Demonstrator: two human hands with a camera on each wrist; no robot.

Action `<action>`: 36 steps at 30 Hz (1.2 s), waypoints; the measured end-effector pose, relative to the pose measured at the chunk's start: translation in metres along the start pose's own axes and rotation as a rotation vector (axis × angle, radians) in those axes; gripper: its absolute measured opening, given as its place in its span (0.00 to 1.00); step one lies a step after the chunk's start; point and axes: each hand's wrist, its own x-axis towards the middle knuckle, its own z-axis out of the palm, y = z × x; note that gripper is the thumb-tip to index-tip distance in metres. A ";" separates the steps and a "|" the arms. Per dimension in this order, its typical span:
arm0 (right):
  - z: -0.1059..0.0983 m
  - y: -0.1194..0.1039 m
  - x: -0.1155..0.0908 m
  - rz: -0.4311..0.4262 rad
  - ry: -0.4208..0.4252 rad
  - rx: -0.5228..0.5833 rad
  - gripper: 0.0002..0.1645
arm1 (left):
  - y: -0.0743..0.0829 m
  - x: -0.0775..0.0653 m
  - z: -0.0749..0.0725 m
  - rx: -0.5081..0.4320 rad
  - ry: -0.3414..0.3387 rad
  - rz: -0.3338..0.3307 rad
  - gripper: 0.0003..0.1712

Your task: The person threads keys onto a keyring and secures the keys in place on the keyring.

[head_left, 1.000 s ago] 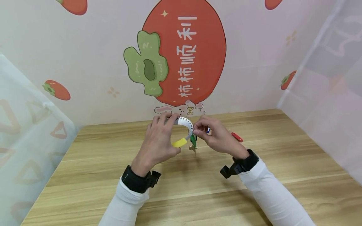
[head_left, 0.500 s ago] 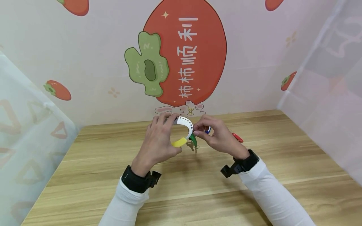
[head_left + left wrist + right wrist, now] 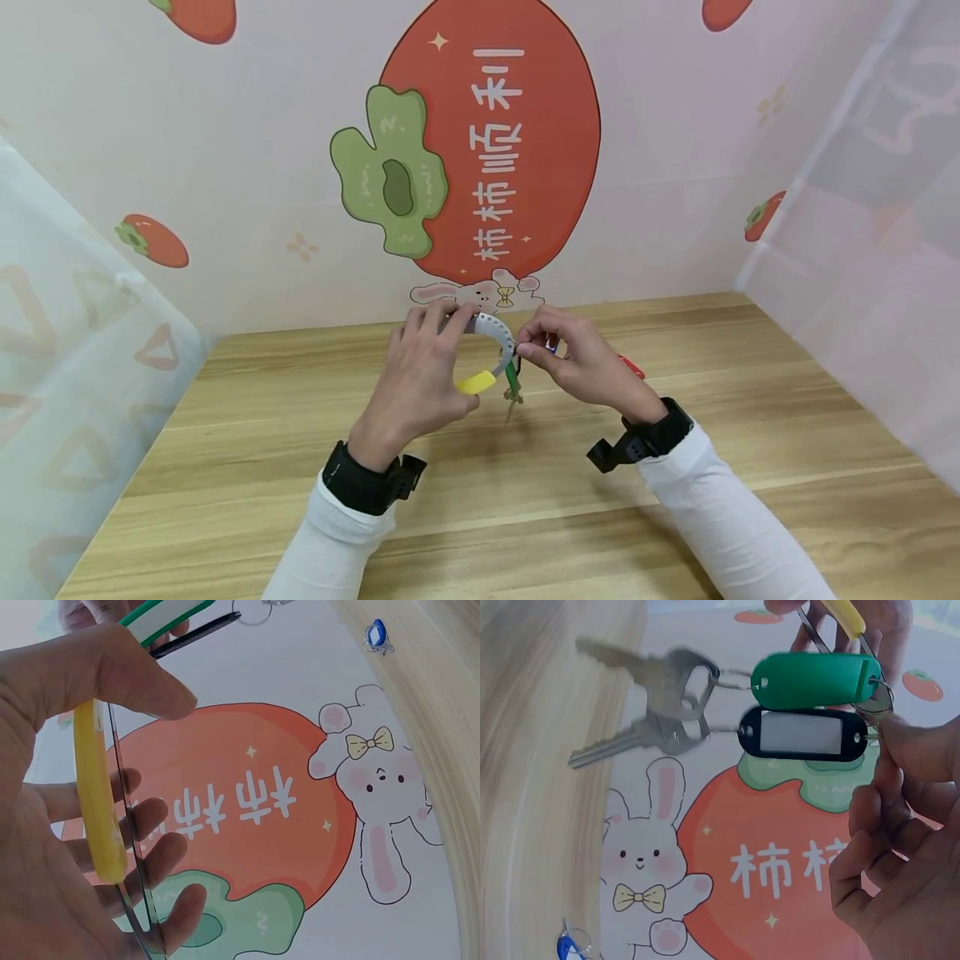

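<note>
We grip the perforated hoop above the surface with our left hand, our right hand pinching at split rings by its edge, where a slack pinch could drop the green key tag and keys.

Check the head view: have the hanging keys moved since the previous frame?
Yes, slightly: the keys hang lower, their lowest tip farther left in the image, judged against the printed rabbit behind them.
</note>
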 end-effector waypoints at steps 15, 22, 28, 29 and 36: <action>-0.001 0.032 -0.004 0.018 -0.049 0.025 0.05 | 0.000 -0.001 0.000 -0.007 -0.059 -0.027 0.53; -0.003 0.033 -0.004 0.010 -0.074 0.010 0.08 | -0.001 0.000 0.000 -0.005 -0.083 -0.038 0.51; -0.008 0.036 -0.004 0.053 -0.117 -0.027 0.05 | -0.004 -0.001 -0.002 -0.003 -0.090 -0.055 0.51; -0.010 0.037 -0.004 0.071 -0.123 -0.043 0.05 | -0.004 -0.002 -0.002 -0.001 -0.088 -0.055 0.51; -0.025 0.049 -0.007 0.188 -0.139 -0.183 0.03 | -0.005 -0.001 -0.003 0.005 -0.081 -0.061 0.51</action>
